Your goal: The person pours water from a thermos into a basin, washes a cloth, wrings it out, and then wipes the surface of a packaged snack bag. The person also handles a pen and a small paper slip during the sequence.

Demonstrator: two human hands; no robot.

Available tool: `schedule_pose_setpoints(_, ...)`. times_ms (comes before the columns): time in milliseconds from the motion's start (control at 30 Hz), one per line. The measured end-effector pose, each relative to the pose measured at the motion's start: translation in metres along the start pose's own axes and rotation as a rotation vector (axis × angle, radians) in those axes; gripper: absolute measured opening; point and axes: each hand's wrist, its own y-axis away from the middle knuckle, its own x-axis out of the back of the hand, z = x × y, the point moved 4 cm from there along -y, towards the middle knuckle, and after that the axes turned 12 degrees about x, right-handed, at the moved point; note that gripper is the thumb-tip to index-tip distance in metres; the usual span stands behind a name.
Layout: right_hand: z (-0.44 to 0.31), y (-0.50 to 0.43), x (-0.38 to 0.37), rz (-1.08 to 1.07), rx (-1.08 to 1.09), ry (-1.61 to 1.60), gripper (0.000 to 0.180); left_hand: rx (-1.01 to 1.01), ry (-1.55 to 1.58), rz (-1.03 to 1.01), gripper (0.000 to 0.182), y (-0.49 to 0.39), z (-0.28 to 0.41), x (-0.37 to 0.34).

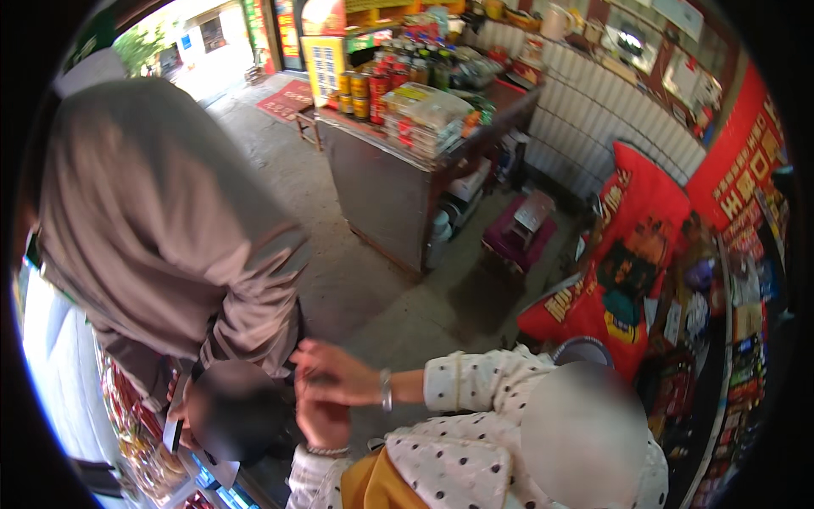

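Neither of my hands is in view. Before me, a person in a white polka-dot top holds both hands together at mid-picture. A metal bracelet circles one wrist, and a thinner bracelet the other. On the left, someone in a brown jacket leans over. At the lower left, a hand grips a flat object that looks like a phone; whose hand it is I cannot tell. Below it lie packaged goods, partly hidden by the people.
A counter bears drink cans, bottles and clear plastic boxes. Beside it stands a low stool on a purple base. A big red printed bag leans near stocked shelves. A doorway opens at the upper left.
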Motion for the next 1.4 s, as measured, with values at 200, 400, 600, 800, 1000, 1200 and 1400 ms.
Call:
schedule_pose_setpoints(200, 0.062, 0.155, 0.214, 0.665, -0.498, -0.258, 0.028, 0.479, -0.078, -0.394, 0.063, -0.082, -0.135, -0.155)
schedule_pose_setpoints(400, 0.050, 0.245, 0.379, 1.197, -0.470, -0.671, 0.043, 0.771, -0.350, -0.363, 0.029, -0.151, -0.238, -0.245)
schedule_pose_setpoints(600, 0.070, 0.242, 0.362, 1.113, -0.692, -0.771, 0.028, 0.962, -0.301, 0.065, 0.047, -0.220, -0.325, -0.253)
schedule_pose_setpoints(800, 0.142, 0.264, 0.396, 1.223, -0.797, -0.800, 0.019, 0.655, -0.789, -0.104, 0.045, -0.285, -0.368, -0.255)
schedule_pose_setpoints(1000, 0.203, 0.232, 0.520, 1.317, -0.693, -0.198, 0.022, 0.549, -0.902, -0.426, 0.045, -0.393, -0.343, -0.300)
schedule_pose_setpoints(1200, 0.235, 0.096, 0.559, 0.530, -0.370, 0.539, 0.040, 1.041, 0.035, -0.306, 0.058, -0.504, -0.309, -0.343)
schedule_pose_setpoints(1400, 0.276, 0.064, 0.629, 0.554, -0.211, 0.741, 0.035, 0.955, 0.096, -0.398, 0.057, -0.566, -0.321, -0.375)
